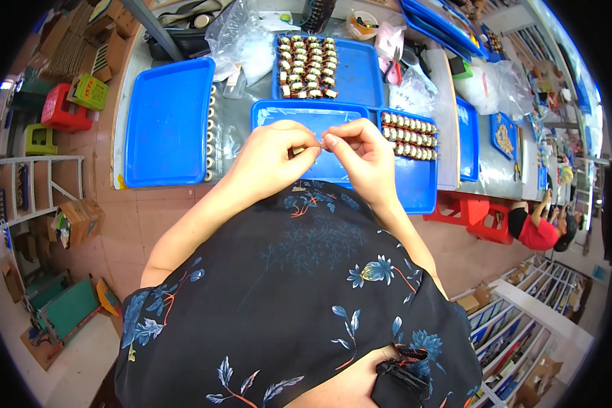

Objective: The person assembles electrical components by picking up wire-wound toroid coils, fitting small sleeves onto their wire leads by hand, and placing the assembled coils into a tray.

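Observation:
My left hand point(277, 154) and my right hand point(365, 155) meet over a blue tray point(265, 114) at the bench's front. Thumb and forefinger of each are pinched together, almost touching. Whatever is between the fingertips is small and mostly covered; a yellowish bit shows by the left fingers. Behind this tray, small wound coils point(309, 64) with pale tops and dark reddish sides stand in rows on another blue tray point(360, 68). Close to my right hand, more small coils point(409, 136) line up in rows on a third blue tray point(418, 187).
A large blue tray point(168, 126) lies at the left, beside a column of pale ring-shaped parts point(211, 132). Red-handled scissors point(393, 70) and clear plastic bags point(241, 41) lie farther back. Red stools point(466, 212) and another person point(540, 228) are off to the right.

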`<action>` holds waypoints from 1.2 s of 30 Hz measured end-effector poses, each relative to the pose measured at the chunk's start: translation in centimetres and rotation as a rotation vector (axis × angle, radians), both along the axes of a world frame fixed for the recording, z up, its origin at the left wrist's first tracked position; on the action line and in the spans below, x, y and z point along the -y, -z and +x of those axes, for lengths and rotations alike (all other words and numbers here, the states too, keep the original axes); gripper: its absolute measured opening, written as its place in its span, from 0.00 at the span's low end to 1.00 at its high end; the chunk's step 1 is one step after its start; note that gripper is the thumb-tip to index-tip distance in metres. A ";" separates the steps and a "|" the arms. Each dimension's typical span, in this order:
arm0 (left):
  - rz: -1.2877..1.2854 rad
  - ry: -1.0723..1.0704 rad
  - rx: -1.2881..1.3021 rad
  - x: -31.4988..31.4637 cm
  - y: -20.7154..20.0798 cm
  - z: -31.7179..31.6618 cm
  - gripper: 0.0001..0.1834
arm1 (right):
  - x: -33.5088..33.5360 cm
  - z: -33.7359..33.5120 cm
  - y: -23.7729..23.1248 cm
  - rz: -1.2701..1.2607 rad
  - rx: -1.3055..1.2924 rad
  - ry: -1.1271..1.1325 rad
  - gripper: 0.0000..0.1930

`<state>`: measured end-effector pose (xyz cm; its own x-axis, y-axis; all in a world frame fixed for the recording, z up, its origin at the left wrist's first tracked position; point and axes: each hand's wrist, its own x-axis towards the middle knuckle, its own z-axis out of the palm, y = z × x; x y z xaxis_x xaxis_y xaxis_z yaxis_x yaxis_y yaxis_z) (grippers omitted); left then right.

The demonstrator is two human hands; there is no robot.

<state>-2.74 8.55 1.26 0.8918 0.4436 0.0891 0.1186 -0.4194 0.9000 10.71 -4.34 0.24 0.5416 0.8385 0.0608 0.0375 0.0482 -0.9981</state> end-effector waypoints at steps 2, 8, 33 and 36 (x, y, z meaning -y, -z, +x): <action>0.057 -0.007 0.010 0.1 0.0 0.0 0.07 | 0.0 -0.2 0.0 -0.014 -0.059 0.018 0.04; 0.168 0.011 0.011 -0.2 0.0 0.0 0.07 | 0.2 -0.1 0.3 0.020 0.387 -0.018 0.05; 0.128 0.085 0.039 0.7 1.7 -0.2 0.23 | 0.6 1.1 -0.3 -0.164 0.421 -0.265 0.05; 0.227 0.144 -0.141 0.1 1.7 0.0 0.22 | 0.5 1.1 -0.6 -0.171 0.440 -0.266 0.05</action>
